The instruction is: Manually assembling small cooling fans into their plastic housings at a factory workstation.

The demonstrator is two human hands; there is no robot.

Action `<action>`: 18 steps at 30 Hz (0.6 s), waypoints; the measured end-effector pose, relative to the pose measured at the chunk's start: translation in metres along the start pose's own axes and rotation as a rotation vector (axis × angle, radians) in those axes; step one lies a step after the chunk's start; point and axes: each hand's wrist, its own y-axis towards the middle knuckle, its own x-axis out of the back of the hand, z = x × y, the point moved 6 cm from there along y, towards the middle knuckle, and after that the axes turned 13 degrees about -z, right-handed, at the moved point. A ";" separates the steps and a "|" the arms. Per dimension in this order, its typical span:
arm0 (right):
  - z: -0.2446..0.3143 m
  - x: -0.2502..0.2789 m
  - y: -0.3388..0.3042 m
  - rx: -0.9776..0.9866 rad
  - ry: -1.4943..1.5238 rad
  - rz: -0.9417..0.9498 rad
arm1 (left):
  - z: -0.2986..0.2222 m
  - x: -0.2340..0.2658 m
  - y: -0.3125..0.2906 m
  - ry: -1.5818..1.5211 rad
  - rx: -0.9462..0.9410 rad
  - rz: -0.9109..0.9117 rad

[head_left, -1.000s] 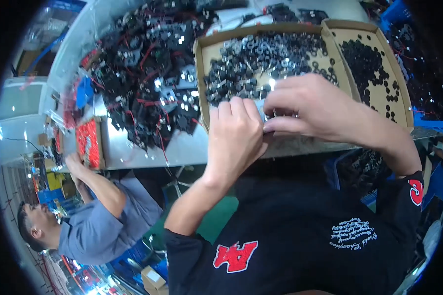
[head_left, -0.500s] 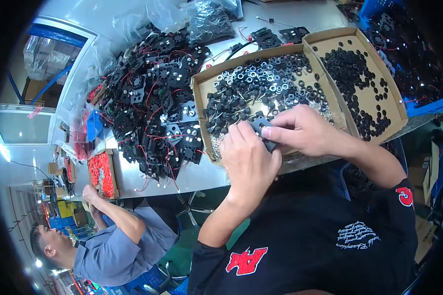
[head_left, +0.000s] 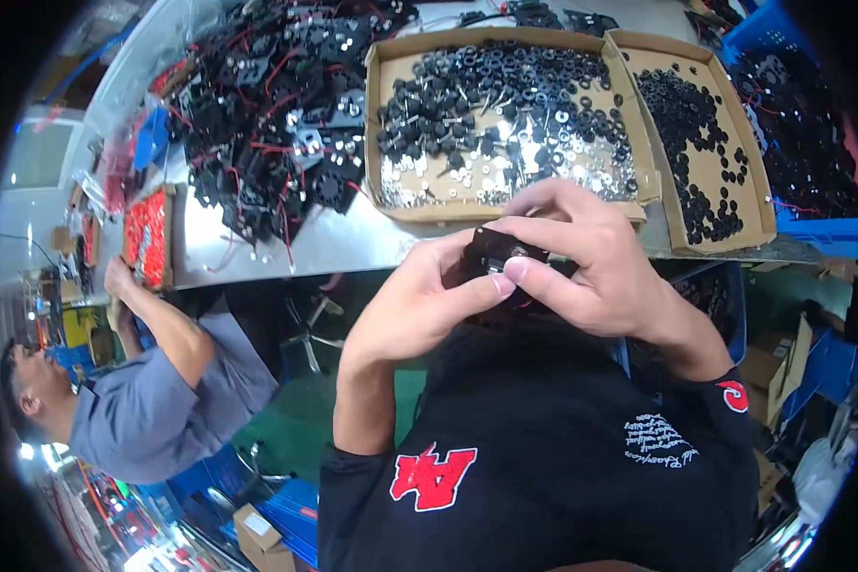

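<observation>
The person in the black shirt (head_left: 543, 419) has both hands brought together in front of the chest, just off the near edge of the counter (head_left: 338, 243). The left hand (head_left: 415, 300) grips a small black part (head_left: 491, 243) from one side, the right hand (head_left: 591, 272) grips it from the other, and the two thumbs come close together over its near face; what lies under the fingers I can't make out. Just beyond, along that near edge, sits a wide cardboard tray (head_left: 429, 212), with small pale bits toward its near side and black-headed screws (head_left: 419, 124) and washers (head_left: 562, 81) farther in. Against its right side stands a narrower tray (head_left: 748, 205) with black rings (head_left: 701, 219) scattered over its bottom. Left of the wide tray, a tangled heap (head_left: 276, 114) of black pieces with red wires spreads back across the counter. Past the right end of the counter there's a blue crate (head_left: 825, 234) full of more dark pieces. Farther off to the left, a co-worker in a grey-blue shirt (head_left: 153, 419) has a hand (head_left: 119, 278) right by a small box of red pieces (head_left: 146, 234).
</observation>
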 end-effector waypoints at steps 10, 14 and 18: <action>-0.016 -0.011 -0.040 -0.112 0.031 -0.057 | 0.056 -0.025 -0.019 -0.089 -0.340 -0.278; -0.024 -0.017 -0.043 -0.083 0.013 -0.054 | 0.061 -0.028 -0.018 -0.204 -0.223 -0.311; -0.018 -0.019 -0.040 -0.074 0.035 -0.079 | 0.061 -0.019 -0.022 -0.125 -0.352 -0.361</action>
